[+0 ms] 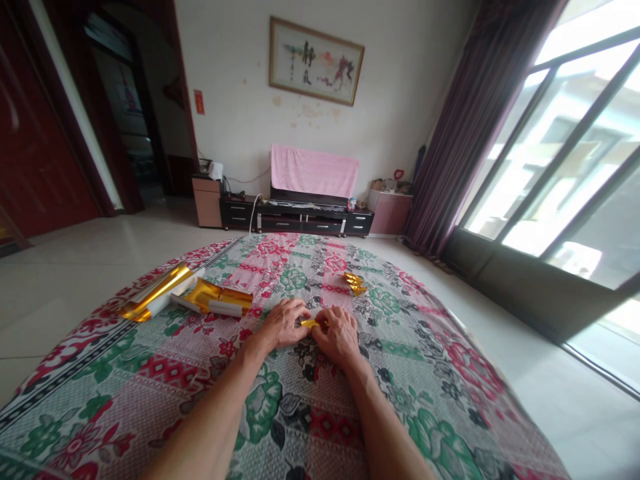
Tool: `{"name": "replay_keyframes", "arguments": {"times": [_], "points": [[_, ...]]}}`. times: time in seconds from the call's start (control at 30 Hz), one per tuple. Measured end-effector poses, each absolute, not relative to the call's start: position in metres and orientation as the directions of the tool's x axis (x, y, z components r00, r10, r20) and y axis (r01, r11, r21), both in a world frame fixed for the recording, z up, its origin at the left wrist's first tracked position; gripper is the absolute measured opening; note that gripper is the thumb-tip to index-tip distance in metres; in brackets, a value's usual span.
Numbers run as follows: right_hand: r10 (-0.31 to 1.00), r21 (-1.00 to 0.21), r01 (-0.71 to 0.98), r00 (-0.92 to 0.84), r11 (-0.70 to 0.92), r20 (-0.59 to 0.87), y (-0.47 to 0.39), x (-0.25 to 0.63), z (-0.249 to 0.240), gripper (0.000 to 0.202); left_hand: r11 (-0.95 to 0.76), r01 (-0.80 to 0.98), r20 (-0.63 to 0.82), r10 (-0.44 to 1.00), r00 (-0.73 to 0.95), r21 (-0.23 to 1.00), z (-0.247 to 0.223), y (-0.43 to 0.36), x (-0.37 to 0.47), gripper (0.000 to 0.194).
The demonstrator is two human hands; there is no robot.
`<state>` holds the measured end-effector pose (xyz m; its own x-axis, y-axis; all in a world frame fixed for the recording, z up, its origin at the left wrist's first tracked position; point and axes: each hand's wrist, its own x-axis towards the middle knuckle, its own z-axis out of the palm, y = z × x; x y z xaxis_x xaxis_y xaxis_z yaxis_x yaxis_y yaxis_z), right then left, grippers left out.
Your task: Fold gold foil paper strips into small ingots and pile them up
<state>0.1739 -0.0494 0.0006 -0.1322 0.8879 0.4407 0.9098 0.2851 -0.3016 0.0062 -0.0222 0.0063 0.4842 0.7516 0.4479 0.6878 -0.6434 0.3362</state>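
Note:
Between my two hands lies a small piece of gold foil paper (311, 323), pressed low over the patterned tablecloth. My left hand (286, 323) pinches its left end with curled fingers. At its right end my right hand (337, 331) is closed too, thumb and fingers on the paper. Much of the piece is hidden under my fingers. Beyond my right hand sit several folded gold paper pieces (355, 284) in a small cluster. To the left lie a curled gold foil sheet (163, 293) and a stack of gold and white paper (215, 298).
A floral tablecloth (200, 380) in red, green and grey covers the rounded table. Past it stands a low black cabinet (305, 223), with a pink cloth (314, 170) draped above. Purple curtains (463, 133) and large windows are on the right; a doorway is at left.

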Motion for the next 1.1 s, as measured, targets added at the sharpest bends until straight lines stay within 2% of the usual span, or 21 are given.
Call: {"name": "replay_keyframes", "arguments": {"times": [0.27, 0.47, 0.7, 0.9, 1.1], "points": [[0.913, -0.384, 0.876, -0.137, 0.293, 0.384, -0.042, 0.182, 0.0, 0.014, -0.611, 0.701, 0.406, 0.784, 0.47, 0.368, 0.005, -0.022, 0.006, 0.028], [0.935, -0.454, 0.855, -0.093, 0.251, 0.342, -0.034, 0.192, -0.001, 0.022, -0.601, 0.722, 0.393, 0.79, 0.471, 0.343, 0.005, -0.021, 0.007, 0.027], [0.923, -0.48, 0.84, -0.059, 0.252, 0.381, -0.033, 0.194, -0.005, 0.026, -0.584, 0.728, 0.395, 0.801, 0.449, 0.358, 0.003, -0.021, 0.007, 0.027], [0.793, -0.48, 0.741, -0.114, 0.469, 0.599, -0.047, 0.187, -0.002, 0.026, -0.578, 0.732, 0.39, 0.806, 0.445, 0.36, 0.003, -0.02, 0.009, 0.024], [0.758, -0.43, 0.657, -0.358, 0.62, 0.545, -0.055, 0.179, 0.003, 0.027, -0.596, 0.715, 0.411, 0.793, 0.451, 0.365, 0.002, -0.019, 0.01, 0.023]]}}
